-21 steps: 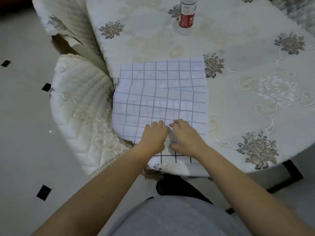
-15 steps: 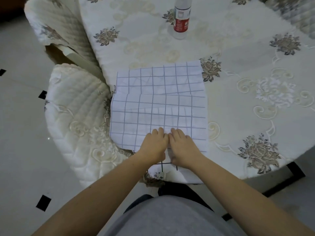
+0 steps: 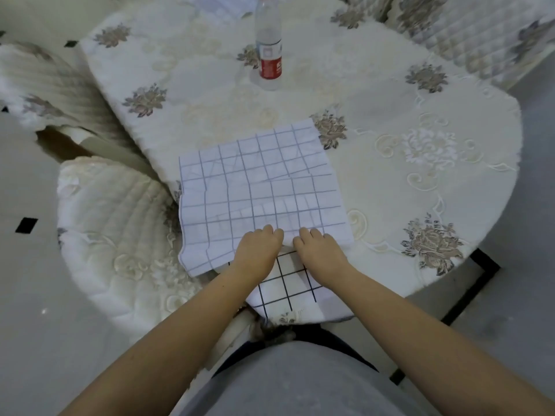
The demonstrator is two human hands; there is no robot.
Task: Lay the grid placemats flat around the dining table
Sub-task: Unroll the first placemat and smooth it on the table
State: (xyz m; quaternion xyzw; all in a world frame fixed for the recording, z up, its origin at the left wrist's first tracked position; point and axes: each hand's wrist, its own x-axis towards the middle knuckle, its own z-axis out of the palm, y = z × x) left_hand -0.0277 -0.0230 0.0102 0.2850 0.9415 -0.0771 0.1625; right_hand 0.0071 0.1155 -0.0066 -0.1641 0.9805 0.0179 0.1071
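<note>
Seemingly mid-unfolding: left hand [image 3: 255, 253] and right hand [image 3: 319, 250] together, fingers curled round the near fold of the grid placemat [image 3: 258, 187] at the near edge of the table [image 3: 420, 100]; next, likely spreading and smoothing flat.

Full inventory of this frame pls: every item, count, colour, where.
grid placemat: 1, white with blue-grey lines, creased, near table edge; a black-lined layer shows beneath the hands
bottle: 1, clear, red label and cap, upright, far middle of table
tablecloth: 1, cream with grey-brown flowers, covering table
chair covers: 3, cream quilted, two left, one far right
floor: pale tiles, black diamonds
left hand: fingers curled on placemat's near fold
right hand: same, just beside it
</note>
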